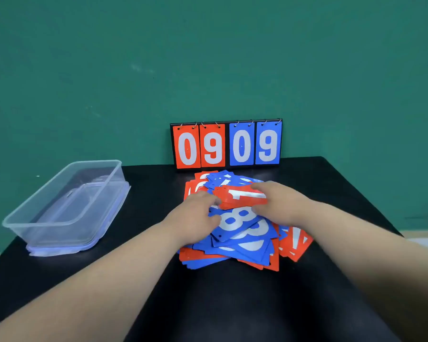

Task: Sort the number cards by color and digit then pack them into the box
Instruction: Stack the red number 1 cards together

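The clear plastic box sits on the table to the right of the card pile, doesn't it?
No. The head view shows the clear plastic box on the table to the left of the card pile, not the right.

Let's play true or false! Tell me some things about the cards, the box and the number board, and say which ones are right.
1. The scoreboard at the back reads 0 9 0 9. True.
2. The see-through box is full of cards. False: the clear box has no cards in it.
3. The right hand holds a red card with a 1 on it. True.
4. The big blue card between the hands shows a 3. False: that blue card shows an 8.
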